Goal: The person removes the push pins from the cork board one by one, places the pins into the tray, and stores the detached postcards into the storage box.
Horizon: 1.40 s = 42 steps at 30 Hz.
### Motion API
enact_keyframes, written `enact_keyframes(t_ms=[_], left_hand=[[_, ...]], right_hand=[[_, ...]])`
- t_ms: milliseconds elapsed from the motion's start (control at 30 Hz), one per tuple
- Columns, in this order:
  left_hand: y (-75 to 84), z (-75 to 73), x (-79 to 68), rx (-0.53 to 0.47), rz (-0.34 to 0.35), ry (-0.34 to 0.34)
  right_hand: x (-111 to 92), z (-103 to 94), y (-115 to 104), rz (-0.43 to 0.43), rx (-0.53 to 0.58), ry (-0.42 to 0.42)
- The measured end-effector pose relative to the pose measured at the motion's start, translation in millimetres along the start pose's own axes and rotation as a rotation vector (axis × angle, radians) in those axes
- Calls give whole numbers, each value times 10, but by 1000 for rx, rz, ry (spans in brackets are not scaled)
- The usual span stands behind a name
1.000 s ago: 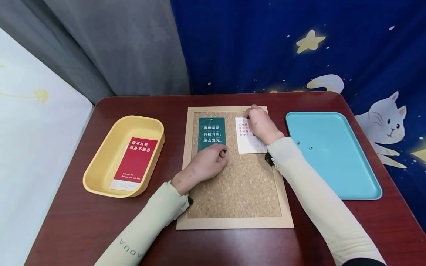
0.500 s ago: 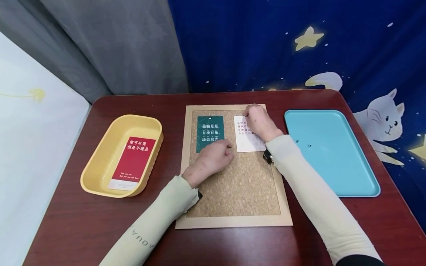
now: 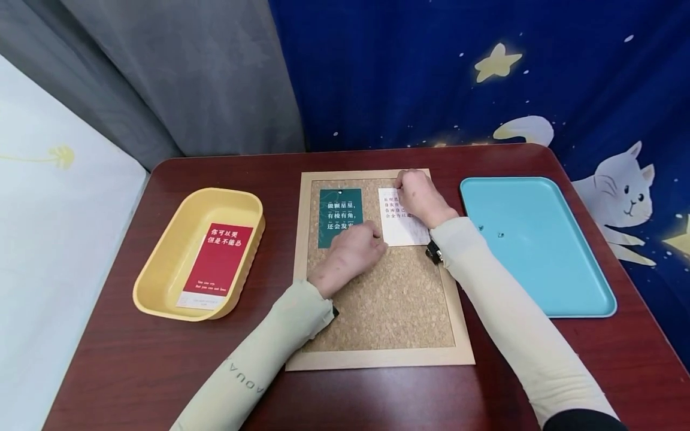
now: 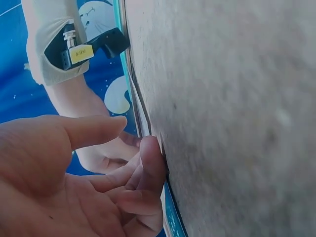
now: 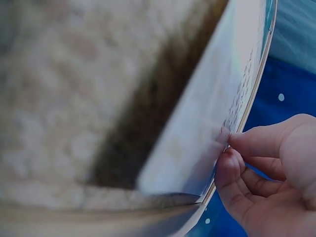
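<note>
On the cork board [image 3: 399, 299], a green card [image 3: 334, 206] lies at the upper left and a white card [image 3: 396, 230] at the upper right. My right hand [image 3: 423, 197] is at the white card's top edge. In the right wrist view, its thumb and index finger pinch a tiny pin [image 5: 227, 146], mostly hidden by the fingertips. The card's near end lifts off the cork there. My left hand [image 3: 353, 251] overlaps the green card's lower corner, its fingertips beside the white card's lower left corner. In the left wrist view, thumb and loosely bent fingers [image 4: 150, 158] stand apart.
A yellow basket [image 3: 145, 284] at the left holds a red card [image 3: 218, 257]. The blue tray [image 3: 550, 257] at the right bears small clear pins [image 3: 501, 235]. A pin [image 3: 340, 192] sits at the green card's top. Curtains hang behind the table [image 3: 280, 161].
My left hand has moved rightward from the green card's lower edge to the white card's lower left corner. The right hand stays at the white card's top. The view has shifted slightly.
</note>
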<state>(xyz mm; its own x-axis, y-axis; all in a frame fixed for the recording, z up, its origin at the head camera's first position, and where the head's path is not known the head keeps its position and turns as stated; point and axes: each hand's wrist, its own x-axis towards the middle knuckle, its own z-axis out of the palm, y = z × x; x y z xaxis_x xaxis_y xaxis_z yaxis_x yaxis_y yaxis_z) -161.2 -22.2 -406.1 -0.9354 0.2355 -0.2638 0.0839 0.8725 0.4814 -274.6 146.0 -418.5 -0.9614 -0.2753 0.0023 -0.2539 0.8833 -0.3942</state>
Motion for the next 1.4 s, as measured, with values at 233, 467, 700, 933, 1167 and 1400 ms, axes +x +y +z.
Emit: enact_keyframes(t_ms=[233, 467, 700, 933, 1167, 1400], left_hand=[[111, 44, 47, 103, 12, 34], [164, 85, 66, 225, 2, 92], [203, 97, 73, 280, 53, 120], [243, 114, 96, 346, 84, 96], [238, 112, 105, 349, 130, 135], [221, 105, 116, 359, 172, 149]], right_hand=[[-4, -11, 12, 43, 54, -27], [16, 2, 20, 21, 52, -4], [34, 4, 31, 11, 54, 17], [21, 5, 35, 12, 52, 14], [21, -6, 29, 19, 68, 10], [17, -22, 15, 38, 57, -8]])
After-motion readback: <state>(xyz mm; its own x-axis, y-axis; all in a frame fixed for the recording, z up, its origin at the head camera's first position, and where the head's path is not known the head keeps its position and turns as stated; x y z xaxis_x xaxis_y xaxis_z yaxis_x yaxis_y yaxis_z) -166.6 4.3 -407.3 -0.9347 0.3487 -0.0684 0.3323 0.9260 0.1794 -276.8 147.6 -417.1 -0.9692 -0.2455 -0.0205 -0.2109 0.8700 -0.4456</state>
